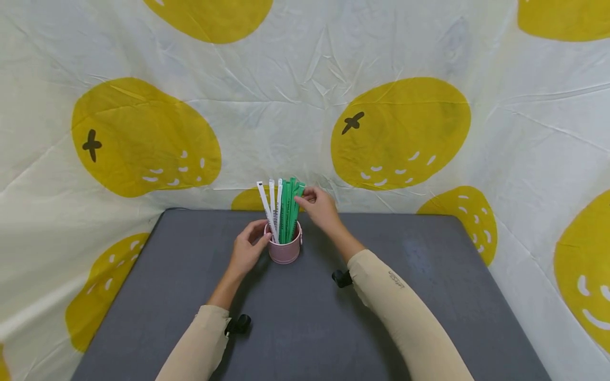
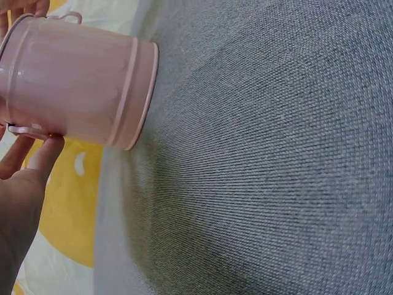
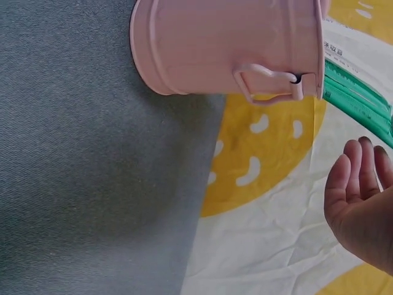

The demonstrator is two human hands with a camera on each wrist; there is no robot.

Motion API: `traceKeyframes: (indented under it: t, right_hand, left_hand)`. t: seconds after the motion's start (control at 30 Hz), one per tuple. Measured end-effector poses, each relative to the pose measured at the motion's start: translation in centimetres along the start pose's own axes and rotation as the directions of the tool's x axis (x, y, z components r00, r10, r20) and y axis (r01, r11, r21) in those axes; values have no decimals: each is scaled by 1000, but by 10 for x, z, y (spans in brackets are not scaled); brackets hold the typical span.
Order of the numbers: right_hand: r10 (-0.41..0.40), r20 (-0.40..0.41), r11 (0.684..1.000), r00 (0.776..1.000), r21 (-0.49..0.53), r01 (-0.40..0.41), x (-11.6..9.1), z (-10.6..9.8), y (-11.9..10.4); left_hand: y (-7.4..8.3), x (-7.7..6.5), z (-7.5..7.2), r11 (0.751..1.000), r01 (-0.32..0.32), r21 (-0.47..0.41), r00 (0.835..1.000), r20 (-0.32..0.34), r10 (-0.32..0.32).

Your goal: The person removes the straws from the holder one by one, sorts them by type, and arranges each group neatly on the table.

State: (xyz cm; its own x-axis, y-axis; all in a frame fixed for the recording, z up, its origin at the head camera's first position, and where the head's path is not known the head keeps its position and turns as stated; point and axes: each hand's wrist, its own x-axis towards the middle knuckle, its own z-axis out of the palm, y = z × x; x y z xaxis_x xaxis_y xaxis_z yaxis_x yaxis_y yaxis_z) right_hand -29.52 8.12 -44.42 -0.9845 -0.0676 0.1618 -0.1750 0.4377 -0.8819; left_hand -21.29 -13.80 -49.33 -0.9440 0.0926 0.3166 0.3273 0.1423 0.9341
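A small pink metal bucket [image 1: 285,254] stands upright near the far edge of the table. Long slim printed packets rise out of it, white packets [image 1: 267,203] on the left and green packets [image 1: 287,214] on the right. My left hand [image 1: 245,251] grips the bucket's left side, its thumb at the front by the rim. Up at the tops of the green packets, my right hand [image 1: 320,207] pinches the rightmost one between thumb and finger. Seen from the right wrist, the other fingers are bent beside the green packets [image 3: 356,95], and the pinching fingertips are out of frame.
The bucket has small side handles, one of them [image 3: 270,86] facing the right wrist camera. A dark grey table [image 1: 295,328] lies under both arms. Behind it hangs a white cloth [image 1: 267,132] with big yellow fruit prints.
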Motion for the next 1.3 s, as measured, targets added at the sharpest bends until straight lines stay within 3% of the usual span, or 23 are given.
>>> traceKeyframes:
  t: [0.2,0.43,0.7,0.97,1.3]
  right_hand:
    - [-51,-32,996,998,-75,48,4,1,-3]
    - [-55,-30,996,998,-69,53,4,-3,-7]
    - [-71,-43,996,997,-50,69,6,-16,-19]
    - [-101,-56,993,993,49,104,10,-34,-35]
    - [-140,-83,965,987,211,155,18,-63,-55]
  left_hand:
    - [2,0,1,1000,16,8,1000,7,-16]
    - [0,0,3,999,38,2,999,1,-38]
    - [-1,1,4,997,44,-66,999,-10,-45]
    - [-3,1,5,995,46,-91,998,-30,-49]
    - [-5,2,5,994,28,-102,999,-33,-31]
